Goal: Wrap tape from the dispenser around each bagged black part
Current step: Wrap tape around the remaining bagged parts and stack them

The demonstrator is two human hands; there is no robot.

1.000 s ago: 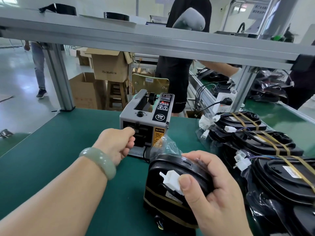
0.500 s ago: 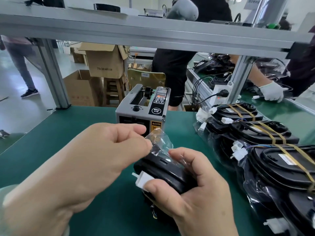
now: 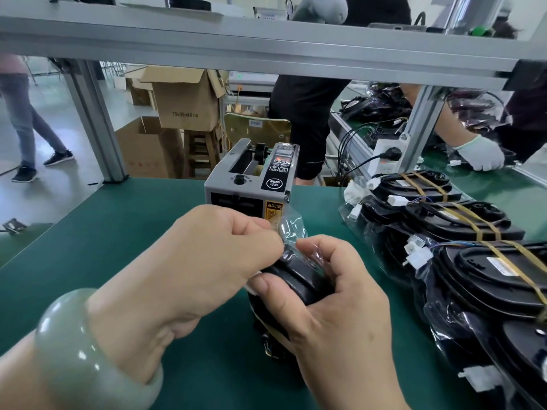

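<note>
Nearest my view, a pale green bangle (image 3: 88,344) rings the left wrist. Ahead of it the left grip (image 3: 192,261) is curled tight, thumb and forefinger pinched together on the crumpled clear plastic at the top of the bagged black part (image 3: 296,279). Whether a strip of tape lies in that pinch I cannot tell. The right grip (image 3: 334,306) is clamped round the same part from the right, thumb across its near edge and fingers over its top. It holds the part on edge over the green counter (image 3: 118,232), between both hands.

Just behind the hands stands the grey tape dispenser (image 3: 251,184), its front slot facing me. To the right lies a row of bagged parts (image 3: 473,261) banded with tan tape, white connectors poking out of the plastic.

Farther off, past the aluminium frame (image 3: 266,45), I see stacked cardboard boxes (image 3: 186,105), a wooden stool (image 3: 201,152) and another person's white-gloved hand (image 3: 481,153).
</note>
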